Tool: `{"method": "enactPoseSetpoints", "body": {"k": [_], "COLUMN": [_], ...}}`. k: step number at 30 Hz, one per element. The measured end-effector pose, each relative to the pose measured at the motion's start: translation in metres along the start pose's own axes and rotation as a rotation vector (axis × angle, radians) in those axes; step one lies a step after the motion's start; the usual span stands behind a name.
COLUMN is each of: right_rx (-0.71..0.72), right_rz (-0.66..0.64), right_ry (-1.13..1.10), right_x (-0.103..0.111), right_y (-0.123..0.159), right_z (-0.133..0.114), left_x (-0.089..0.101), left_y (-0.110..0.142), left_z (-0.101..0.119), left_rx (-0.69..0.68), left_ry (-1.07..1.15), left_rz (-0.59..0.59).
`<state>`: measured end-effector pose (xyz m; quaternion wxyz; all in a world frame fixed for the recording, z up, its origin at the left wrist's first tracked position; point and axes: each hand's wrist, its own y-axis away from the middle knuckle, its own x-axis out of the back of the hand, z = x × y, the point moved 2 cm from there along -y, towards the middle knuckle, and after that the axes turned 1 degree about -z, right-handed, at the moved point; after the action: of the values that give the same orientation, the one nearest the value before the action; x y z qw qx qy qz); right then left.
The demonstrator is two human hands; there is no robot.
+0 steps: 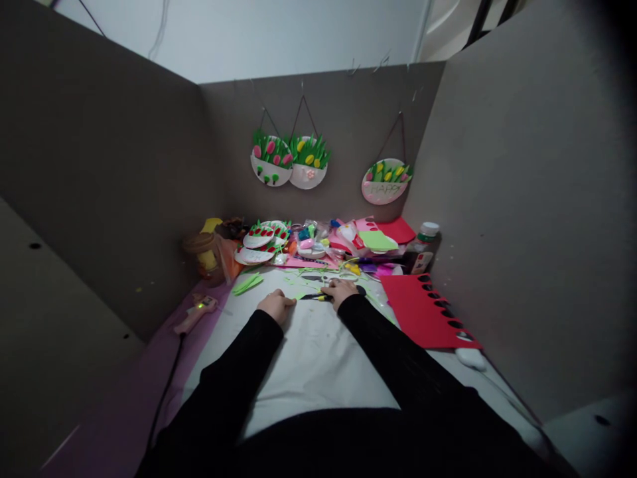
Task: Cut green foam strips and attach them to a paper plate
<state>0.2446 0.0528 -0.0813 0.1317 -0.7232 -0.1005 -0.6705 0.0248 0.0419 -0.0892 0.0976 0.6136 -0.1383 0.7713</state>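
Observation:
On the white table cover, my left hand [277, 307] has its fingers closed together, with the fingertips beside a small yellow-green scrap [298, 298]; whether it pinches the scrap is too small to make out. Just across from it, my right hand [340, 291] is curled over a slim black-and-yellow tool [316, 297], which points left toward the other hand. A dark rounded piece shows past the right hand's far side. Behind the hands lie scissors [318, 278] with grey blades, among thin green paper strips. Folded light-green paper [247, 283] rests to the left.
Paper-plate flower baskets [259, 243] are piled at the back, beside assorted craft supplies [312, 243]. Red sheet [423, 312] with cutouts lies right, near a capped bottle [425, 249]. A pink corded glue gun [197, 315] lies left. Grey panels enclose three sides; finished baskets [308, 175] hang behind.

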Motion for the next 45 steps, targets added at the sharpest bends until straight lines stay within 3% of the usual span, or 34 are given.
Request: {"method": "enactPoseSetpoints", "body": {"k": [9,16,22,27,34,45], "right_rx": [-0.007,-0.056,-0.047,-0.047,-0.051,-0.032], "right_rz": [0.021,0.076,0.054,0.033,0.008,0.052], "right_ry": [-0.006,-0.012,-0.016,-0.018,-0.008,-0.004], "right_x": [-0.005,-0.005,-0.008,-0.008,-0.007,-0.006], "right_y": [0.0,-0.005,-0.009,-0.008,-0.008,-0.009], "right_z": [0.004,0.007,0.008,0.008,0.006,0.003], "left_x": [0.008,0.01,0.007,0.0,-0.001,0.006], "left_y": [0.003,-0.007,-0.004,-0.003,-0.005,-0.002], "left_z": [-0.006,0.007,0.009,0.003,-0.004,-0.005], "left_rx": [0.092,0.188,0.114,0.028,0.032,0.05], "left_ry": [0.082,0.107,0.1,0.058,0.042,0.043], "left_rz": [-0.012,0.014,0.086,0.058,0.055,-0.051]}}
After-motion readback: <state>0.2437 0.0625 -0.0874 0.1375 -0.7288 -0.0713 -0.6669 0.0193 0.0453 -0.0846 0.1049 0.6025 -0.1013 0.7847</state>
